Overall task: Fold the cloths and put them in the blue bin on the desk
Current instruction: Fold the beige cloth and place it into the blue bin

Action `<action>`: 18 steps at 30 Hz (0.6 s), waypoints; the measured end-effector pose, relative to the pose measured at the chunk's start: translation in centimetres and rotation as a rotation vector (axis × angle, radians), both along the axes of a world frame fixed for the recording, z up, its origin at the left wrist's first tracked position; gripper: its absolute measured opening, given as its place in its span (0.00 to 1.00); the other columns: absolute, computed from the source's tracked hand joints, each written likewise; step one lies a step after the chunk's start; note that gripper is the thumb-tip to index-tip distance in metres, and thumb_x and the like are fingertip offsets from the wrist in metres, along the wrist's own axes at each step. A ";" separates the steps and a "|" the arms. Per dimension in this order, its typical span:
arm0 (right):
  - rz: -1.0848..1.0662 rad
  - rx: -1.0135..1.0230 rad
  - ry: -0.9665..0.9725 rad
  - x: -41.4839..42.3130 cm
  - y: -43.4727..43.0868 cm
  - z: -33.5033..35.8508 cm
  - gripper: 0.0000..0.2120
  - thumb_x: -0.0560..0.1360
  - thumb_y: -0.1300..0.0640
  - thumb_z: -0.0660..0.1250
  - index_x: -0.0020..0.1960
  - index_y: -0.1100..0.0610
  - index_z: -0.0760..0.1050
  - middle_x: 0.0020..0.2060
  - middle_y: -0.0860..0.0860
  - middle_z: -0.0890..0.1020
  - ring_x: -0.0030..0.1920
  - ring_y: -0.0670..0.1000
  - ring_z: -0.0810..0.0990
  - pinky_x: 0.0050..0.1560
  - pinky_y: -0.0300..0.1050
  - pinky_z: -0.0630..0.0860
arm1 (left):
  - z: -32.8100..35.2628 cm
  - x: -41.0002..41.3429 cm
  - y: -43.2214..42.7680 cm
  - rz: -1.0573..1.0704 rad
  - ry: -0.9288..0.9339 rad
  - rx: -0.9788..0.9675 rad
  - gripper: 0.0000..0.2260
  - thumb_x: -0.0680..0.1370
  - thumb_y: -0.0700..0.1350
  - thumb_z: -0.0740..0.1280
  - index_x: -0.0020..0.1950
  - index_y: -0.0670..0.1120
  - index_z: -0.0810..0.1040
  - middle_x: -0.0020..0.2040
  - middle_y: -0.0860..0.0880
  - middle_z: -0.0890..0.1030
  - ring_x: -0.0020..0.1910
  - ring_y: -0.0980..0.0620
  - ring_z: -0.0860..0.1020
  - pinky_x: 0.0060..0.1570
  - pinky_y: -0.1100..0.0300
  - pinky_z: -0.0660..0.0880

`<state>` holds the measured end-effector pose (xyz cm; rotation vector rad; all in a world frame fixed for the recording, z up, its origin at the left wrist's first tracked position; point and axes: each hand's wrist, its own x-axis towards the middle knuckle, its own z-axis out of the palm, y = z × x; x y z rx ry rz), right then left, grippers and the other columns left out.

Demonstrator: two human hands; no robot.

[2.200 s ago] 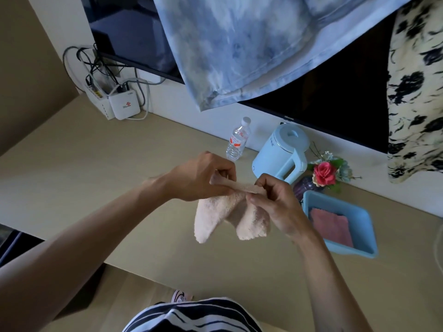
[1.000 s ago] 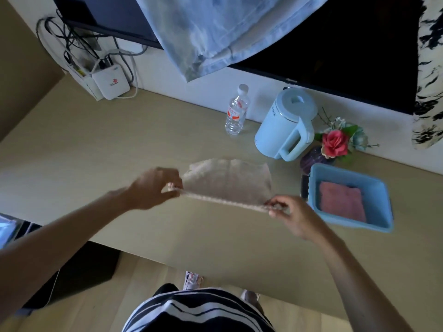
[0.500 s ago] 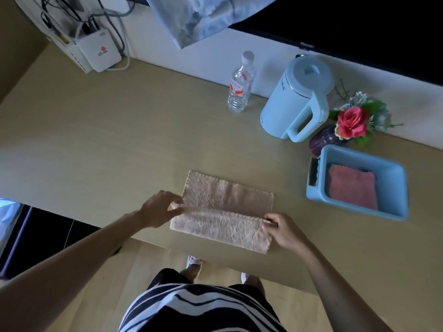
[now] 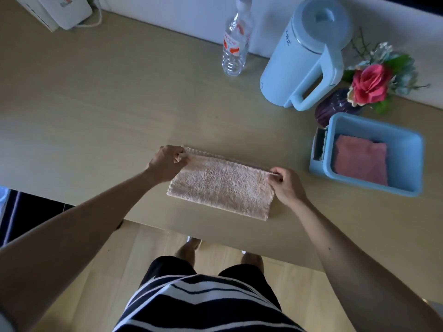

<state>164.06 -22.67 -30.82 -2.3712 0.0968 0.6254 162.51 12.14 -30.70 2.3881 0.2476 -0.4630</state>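
From my station I saw the fluffy beige terry cloth (image 4: 220,188) lying doubled on the pale wooden desk (image 4: 96,104), near its front edge. Half a second before, its lifted edge was only midway across; by this point it met the far edge. The left hand (image 4: 165,161) and right hand (image 4: 285,183) each pinched a far corner between thumb and curled fingers. One fold looked done (a second probably remained). The cloth sat well apart from the rectangular blue plastic bin (image 4: 405,159), which already held a folded pink cloth (image 4: 359,161).
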 end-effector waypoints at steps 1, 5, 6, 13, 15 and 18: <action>-0.030 0.010 -0.040 -0.1 0.1 -0.1 0.06 0.77 0.59 0.69 0.41 0.57 0.79 0.33 0.48 0.80 0.33 0.47 0.75 0.35 0.42 0.70 | -0.2 0.0 0.0 0.017 -0.010 0.000 0.05 0.77 0.42 0.71 0.45 0.41 0.84 0.38 0.46 0.82 0.38 0.47 0.79 0.37 0.57 0.73; -0.102 0.031 -0.144 -0.2 0.4 -0.3 0.05 0.77 0.59 0.69 0.43 0.58 0.79 0.35 0.48 0.81 0.34 0.46 0.75 0.36 0.41 0.71 | -0.5 -0.3 -0.1 0.053 -0.080 0.017 0.09 0.77 0.42 0.70 0.37 0.40 0.79 0.32 0.47 0.79 0.32 0.50 0.75 0.35 0.56 0.73; -0.114 0.031 -0.154 -0.1 0.4 -0.5 0.03 0.77 0.59 0.69 0.44 0.58 0.79 0.36 0.49 0.81 0.35 0.47 0.76 0.37 0.43 0.73 | -0.5 -0.2 -0.1 0.054 -0.099 0.021 0.11 0.77 0.42 0.70 0.35 0.42 0.77 0.30 0.49 0.78 0.31 0.52 0.75 0.34 0.58 0.71; 0.089 -0.250 -0.460 -1.9 1.5 -0.8 0.19 0.75 0.55 0.68 0.64 0.60 0.72 0.52 0.56 0.78 0.54 0.57 0.77 0.55 0.55 0.75 | -0.3 -1.6 -1.3 -0.136 -0.398 0.408 0.16 0.77 0.46 0.68 0.63 0.43 0.74 0.58 0.41 0.77 0.56 0.43 0.74 0.51 0.49 0.72; 0.239 -0.268 -0.459 -3.2 2.9 -0.9 0.23 0.76 0.53 0.67 0.68 0.59 0.70 0.59 0.56 0.76 0.60 0.58 0.75 0.59 0.56 0.74 | 0.0 -3.1 -3.7 -0.305 -0.437 0.398 0.18 0.77 0.48 0.66 0.65 0.45 0.73 0.61 0.42 0.75 0.59 0.43 0.72 0.54 0.48 0.71; 0.410 -0.263 -0.328 -5.2 5.4 -2.2 0.33 0.79 0.46 0.63 0.79 0.57 0.58 0.77 0.57 0.62 0.78 0.58 0.60 0.77 0.56 0.60 | -1.4 -5.4 -7.2 -0.357 -0.309 0.370 0.22 0.79 0.53 0.62 0.70 0.46 0.70 0.69 0.42 0.71 0.66 0.42 0.70 0.62 0.43 0.70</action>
